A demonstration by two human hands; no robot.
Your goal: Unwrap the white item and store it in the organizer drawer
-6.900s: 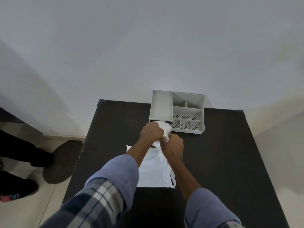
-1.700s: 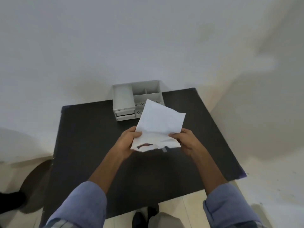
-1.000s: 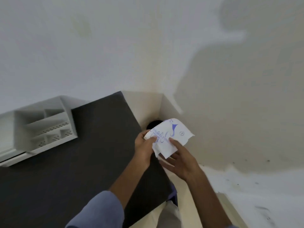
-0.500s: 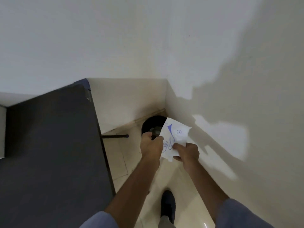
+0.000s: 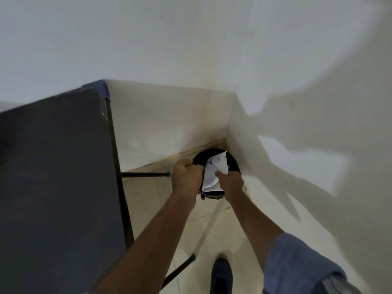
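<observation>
Half a second ago you held the white wrapper [image 5: 214, 174] a little above the black bin; both your hands have now dropped lower and it sits right over the bin's mouth. Blue print shows on its face, and it is folded and creased. Your right hand [image 5: 230, 181] pinches its lower right edge, fingers closed on the paper. Your left hand [image 5: 186, 177] is curled into a fist just beside the wrapper's left edge; whether it grips the paper or only touches it cannot be told from this angle. Below them the black bin [image 5: 232, 161] stands on the floor in the corner where two white walls [image 5: 191, 49] meet. Left of your arms is the dark table [image 5: 57, 177], with its thin black legs and a blue-taped corner. The organizer drawer is out of view. Your dark shoe [image 5: 221, 274] stands on the pale tiled floor [image 5: 148, 198] near the bottom edge, and a blue sleeve [image 5: 297, 266] covers your right forearm.
</observation>
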